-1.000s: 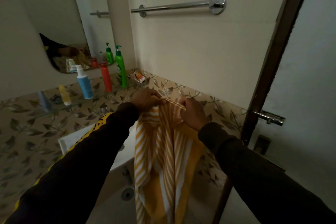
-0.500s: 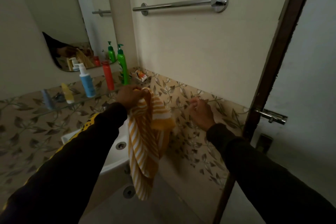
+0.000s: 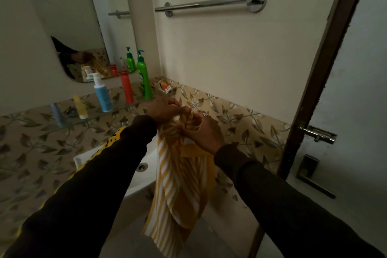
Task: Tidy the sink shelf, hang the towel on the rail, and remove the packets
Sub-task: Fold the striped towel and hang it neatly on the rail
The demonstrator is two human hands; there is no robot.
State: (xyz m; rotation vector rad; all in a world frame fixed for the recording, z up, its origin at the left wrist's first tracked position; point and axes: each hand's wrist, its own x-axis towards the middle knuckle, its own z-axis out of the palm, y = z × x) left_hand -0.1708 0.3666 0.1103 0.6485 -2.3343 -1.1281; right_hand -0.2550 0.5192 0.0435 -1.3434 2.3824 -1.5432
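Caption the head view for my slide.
Both hands grip the bunched top of a yellow striped towel below the bare chrome towel rail, beside the bottle-lined sink shelf.

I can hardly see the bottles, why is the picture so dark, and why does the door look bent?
Head view: dim room light leaves the coloured bottles and dark sleeves murky; only the shiny chrome towel rail catches glare; the wide-angle lens bows the brown door frame.

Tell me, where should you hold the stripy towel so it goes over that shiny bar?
Probably by its top edge, one hand at each end. The towel hangs bunched from the left hand and right hand, which grip it close together. Sliding them apart along that edge would spread it flat, ready to lift over the rail from the front.
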